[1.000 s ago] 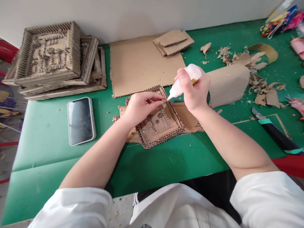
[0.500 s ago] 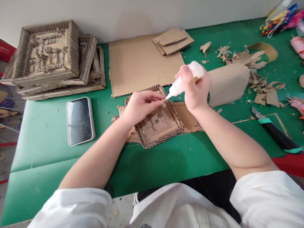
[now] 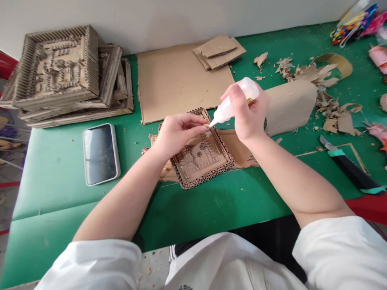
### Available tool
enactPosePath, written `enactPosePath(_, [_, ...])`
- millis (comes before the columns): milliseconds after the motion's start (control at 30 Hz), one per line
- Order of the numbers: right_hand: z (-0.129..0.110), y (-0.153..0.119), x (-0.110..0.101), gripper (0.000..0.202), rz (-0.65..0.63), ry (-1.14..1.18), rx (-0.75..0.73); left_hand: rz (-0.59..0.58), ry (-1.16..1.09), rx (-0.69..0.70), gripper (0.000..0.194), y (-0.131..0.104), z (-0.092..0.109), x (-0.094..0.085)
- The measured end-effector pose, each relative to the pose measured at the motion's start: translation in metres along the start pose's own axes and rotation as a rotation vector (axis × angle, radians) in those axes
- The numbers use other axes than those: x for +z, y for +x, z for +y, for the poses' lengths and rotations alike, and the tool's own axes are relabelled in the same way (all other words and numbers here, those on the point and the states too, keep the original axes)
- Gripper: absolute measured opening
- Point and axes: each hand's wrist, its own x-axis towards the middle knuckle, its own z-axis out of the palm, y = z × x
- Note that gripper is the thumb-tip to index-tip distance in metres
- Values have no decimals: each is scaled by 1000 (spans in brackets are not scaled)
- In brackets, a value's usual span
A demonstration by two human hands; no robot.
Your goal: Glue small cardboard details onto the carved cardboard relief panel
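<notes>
My right hand point(image 3: 250, 110) is wrapped round a white glue bottle point(image 3: 223, 111), tilted with its nozzle down to the left. The nozzle tip meets a small cardboard piece point(image 3: 206, 125) pinched between the thumb and fingers of my left hand point(image 3: 178, 133). Beneath my left hand lies a cardboard frame panel point(image 3: 208, 171) with a scalloped corrugated border and small raised cardboard shapes inside. My left hand covers its upper left part. Under the panel, a torn strip of cardboard point(image 3: 240, 151) sticks out on both sides.
On the green table point(image 3: 211, 205) a phone point(image 3: 102, 154) lies at left, before stacked cardboard panels point(image 3: 57, 96). Behind the panel are a flat cardboard sheet point(image 3: 169, 84) and smaller pieces point(image 3: 219, 50). Rightward lie cardboard scraps point(image 3: 341, 117) and a utility knife point(image 3: 350, 169) with its blade out.
The bottle's nozzle and the small cardboard piece in my left hand have shifted very slightly to the left. Both grips stay the same, and the frame panel stays in place.
</notes>
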Motion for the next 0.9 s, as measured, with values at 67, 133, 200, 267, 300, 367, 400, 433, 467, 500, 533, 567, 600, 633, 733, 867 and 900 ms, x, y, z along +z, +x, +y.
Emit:
enactPosePath(67, [-3,0,-1,55,32,38,9,-4,-6,13,17,1,0,0])
enactPosePath(133, [-3,0,-1,53,94,99,5,-2,14,29,17,1,0,0])
enactPosePath(200, [-2,2,-1,49,158,187,-29,15,73,50,17,1,1,0])
enactPosePath(267, [0,4,-1,46,196,249,-70,42,167,81,17,1,2,0])
enactPosePath(300, [2,4,0,45,203,262,-80,54,220,106,17,0,2,0])
enactPosePath(367, [4,5,1,45,193,255,-74,64,317,184,15,-1,2,0])
enactPosePath(400, [5,5,1,45,185,249,-70,61,360,233,14,-1,2,1])
enactPosePath(433, [6,6,2,45,177,247,-69,56,398,282,14,-2,1,1])
enactPosePath(467, [7,6,2,45,174,246,-72,49,431,327,13,-2,1,1])
enactPosePath(500, [7,6,2,45,176,245,-79,43,462,365,13,-2,0,2])
enactPosePath(533, [7,6,2,45,182,247,-89,36,488,396,13,-3,-1,2])
enactPosePath(567, [7,6,3,44,190,248,-99,30,510,422,13,-3,-2,2])
enactPosePath(600, [7,6,3,44,194,244,-108,24,530,446,13,-3,-3,3])
enactPosePath(633, [7,6,3,43,195,235,-116,17,551,469,13,-3,-4,3])
enactPosePath(733, [6,5,2,44,185,196,-132,-6,620,539,16,-2,-8,5])
enactPosePath(867, [2,5,2,49,214,167,-120,-44,681,616,19,-1,-13,7])
enactPosePath(900, [1,5,1,50,224,159,-119,-51,686,629,20,0,-14,7])
